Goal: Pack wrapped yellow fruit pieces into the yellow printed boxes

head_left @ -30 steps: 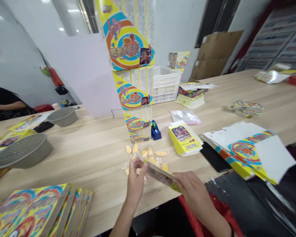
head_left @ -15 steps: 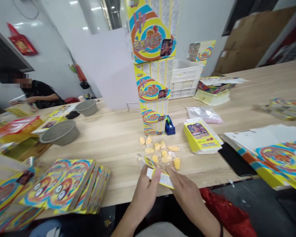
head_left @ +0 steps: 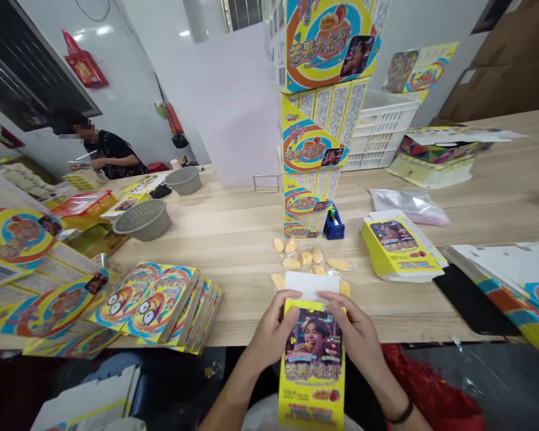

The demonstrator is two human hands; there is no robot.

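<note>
My left hand (head_left: pixel 273 329) and my right hand (head_left: pixel 357 332) grip a yellow printed box (head_left: pixel 313 371) from both sides, near its top. Its printed face is toward me, and a white flap stands up at the far end. Just beyond the flap, several wrapped yellow pieces (head_left: pixel 306 258) lie on the wooden table, some partly hidden by the box and hands. A tall stack of display boxes (head_left: pixel 314 143) rises behind them, with a blue tape dispenser (head_left: pixel 334 222) at its foot.
Filled yellow boxes (head_left: pixel 161 299) lie at the left. A stack of yellow cartons (head_left: pixel 397 245), a black phone (head_left: pixel 471 296) and flat printed card (head_left: pixel 512 275) are at the right. Grey baskets (head_left: pixel 144 220) stand further left, and a person (head_left: pixel 114 152) sits beyond.
The box has turned from a tilted, edge-on pose to face me, lower and closer, with both hands on its sides. The view has shifted left.
</note>
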